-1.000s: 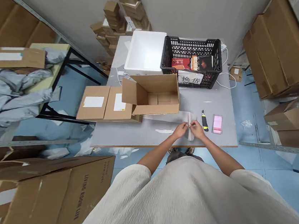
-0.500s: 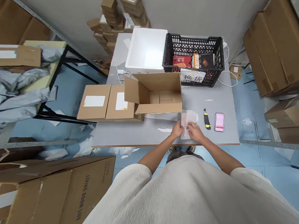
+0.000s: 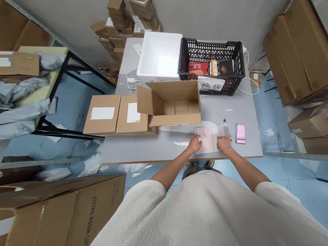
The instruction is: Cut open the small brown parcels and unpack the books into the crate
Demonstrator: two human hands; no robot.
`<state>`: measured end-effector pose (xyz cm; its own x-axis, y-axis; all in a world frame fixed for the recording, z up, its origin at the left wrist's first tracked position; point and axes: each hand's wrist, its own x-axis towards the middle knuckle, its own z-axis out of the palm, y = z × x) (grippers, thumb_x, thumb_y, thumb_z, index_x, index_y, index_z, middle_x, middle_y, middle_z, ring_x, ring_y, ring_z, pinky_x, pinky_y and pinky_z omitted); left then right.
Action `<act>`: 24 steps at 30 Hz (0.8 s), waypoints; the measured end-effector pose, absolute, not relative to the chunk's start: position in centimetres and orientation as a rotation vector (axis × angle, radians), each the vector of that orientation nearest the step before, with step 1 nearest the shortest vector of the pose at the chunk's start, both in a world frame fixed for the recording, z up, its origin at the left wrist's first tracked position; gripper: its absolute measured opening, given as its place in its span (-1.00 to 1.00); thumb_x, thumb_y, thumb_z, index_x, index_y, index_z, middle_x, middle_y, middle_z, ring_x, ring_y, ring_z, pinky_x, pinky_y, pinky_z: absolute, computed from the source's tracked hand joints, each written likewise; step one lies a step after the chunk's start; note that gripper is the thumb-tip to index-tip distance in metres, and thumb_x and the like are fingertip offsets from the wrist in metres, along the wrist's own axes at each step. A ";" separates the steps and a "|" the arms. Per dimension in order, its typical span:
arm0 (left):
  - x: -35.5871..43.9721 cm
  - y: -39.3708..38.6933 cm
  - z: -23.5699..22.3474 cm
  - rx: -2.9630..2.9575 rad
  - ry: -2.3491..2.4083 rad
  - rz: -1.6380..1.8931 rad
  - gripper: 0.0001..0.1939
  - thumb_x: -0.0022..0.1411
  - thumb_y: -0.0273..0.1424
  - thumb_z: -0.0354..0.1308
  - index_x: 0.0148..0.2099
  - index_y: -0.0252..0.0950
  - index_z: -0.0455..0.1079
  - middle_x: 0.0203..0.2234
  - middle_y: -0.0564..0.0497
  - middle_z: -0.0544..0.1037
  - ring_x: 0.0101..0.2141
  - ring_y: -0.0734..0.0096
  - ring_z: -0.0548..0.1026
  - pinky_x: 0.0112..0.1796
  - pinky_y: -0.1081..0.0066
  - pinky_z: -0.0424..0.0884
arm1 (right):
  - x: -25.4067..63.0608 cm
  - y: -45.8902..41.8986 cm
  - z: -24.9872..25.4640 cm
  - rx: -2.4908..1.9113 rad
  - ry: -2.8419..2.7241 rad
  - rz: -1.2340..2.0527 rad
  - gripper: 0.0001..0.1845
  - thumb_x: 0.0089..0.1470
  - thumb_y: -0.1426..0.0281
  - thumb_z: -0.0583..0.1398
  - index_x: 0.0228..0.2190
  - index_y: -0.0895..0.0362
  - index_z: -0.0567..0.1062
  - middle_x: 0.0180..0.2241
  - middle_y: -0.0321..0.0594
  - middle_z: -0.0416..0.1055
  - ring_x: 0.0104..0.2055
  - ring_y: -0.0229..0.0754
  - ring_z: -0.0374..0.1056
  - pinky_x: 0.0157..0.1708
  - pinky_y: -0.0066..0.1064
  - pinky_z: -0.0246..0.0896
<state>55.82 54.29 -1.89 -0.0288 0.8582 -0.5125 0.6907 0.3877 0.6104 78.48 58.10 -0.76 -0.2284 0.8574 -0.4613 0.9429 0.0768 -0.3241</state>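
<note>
A thin pale pink sheet (image 3: pixel 206 139) lies unfolded on the grey table (image 3: pixel 155 145) near its front edge. My left hand (image 3: pixel 194 143) rests on the sheet's left edge with the fingers curled down on it. My right hand (image 3: pixel 224 143) presses the sheet's right edge, fingers bent. Just behind the sheet stands an open cardboard box (image 3: pixel 170 102) with smaller boxes inside.
A utility knife (image 3: pixel 226 124) and a pink phone (image 3: pixel 240 133) lie right of my right hand. Behind are a black crate (image 3: pixel 212 65) of books and a white foam box (image 3: pixel 160 55). Two labelled flat cartons (image 3: pixel 116 113) sit at the left. Large cartons stand around.
The narrow folded strip held up between both hands has been opened out and laid flat on the table. My hands have moved apart to its two sides.
</note>
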 end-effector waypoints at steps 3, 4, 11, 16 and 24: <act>56.2 54.1 -2.2 1.408 1.674 0.231 -0.50 0.41 -0.40 0.13 0.35 -0.27 0.43 0.38 -0.25 0.47 0.38 0.06 0.44 0.39 0.12 0.33 | 78.1 58.0 -2.1 1.950 1.997 -1.053 -0.69 0.22 0.39 0.28 0.00 0.12 0.60 0.09 0.18 0.61 0.18 0.27 0.52 0.19 -0.02 0.32; 56.3 54.1 -2.4 1.427 1.651 0.231 -0.50 0.41 -0.40 0.14 0.35 -0.28 0.44 0.37 -0.25 0.47 0.38 0.06 0.44 0.39 0.13 0.33 | 78.0 58.0 -2.6 1.987 1.944 -1.111 -0.65 0.23 0.37 0.26 0.04 0.11 0.59 0.09 0.14 0.62 0.16 0.23 0.54 0.14 -0.07 0.38; 56.1 53.1 -3.3 1.469 1.564 0.141 -0.44 0.42 -0.40 0.14 0.42 -0.30 0.41 0.38 -0.25 0.50 0.36 0.02 0.47 0.40 0.06 0.33 | 77.5 57.9 -5.8 2.245 1.756 -1.363 -0.47 0.08 0.37 0.23 0.11 0.08 0.60 0.00 -0.04 0.69 0.10 0.13 0.61 0.11 -0.13 0.50; 56.4 52.4 -3.6 1.406 1.538 0.049 -0.39 0.42 -0.40 0.18 0.46 -0.33 0.36 0.39 -0.28 0.49 0.33 -0.02 0.51 0.37 0.14 0.37 | 76.8 58.1 -6.2 2.319 1.616 -1.439 -0.52 0.04 0.35 0.25 0.02 0.10 0.65 0.03 -0.04 0.68 0.11 0.08 0.60 0.13 -0.24 0.45; 56.9 51.7 -3.4 1.409 1.510 0.048 -0.40 0.38 -0.44 0.17 0.43 -0.33 0.36 0.44 -0.27 0.42 0.36 0.01 0.45 0.37 0.18 0.33 | 75.7 57.7 -6.1 2.406 1.533 -1.464 -0.84 0.08 0.31 0.27 -0.27 0.08 0.59 -0.24 -0.10 0.66 -0.12 0.04 0.57 -0.13 -0.32 0.41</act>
<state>56.92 51.69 -3.39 0.2113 0.7559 -0.6197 0.7148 0.3129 0.6255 75.73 57.69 -6.06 0.1269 0.7466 -0.6531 0.6868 -0.5412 -0.4852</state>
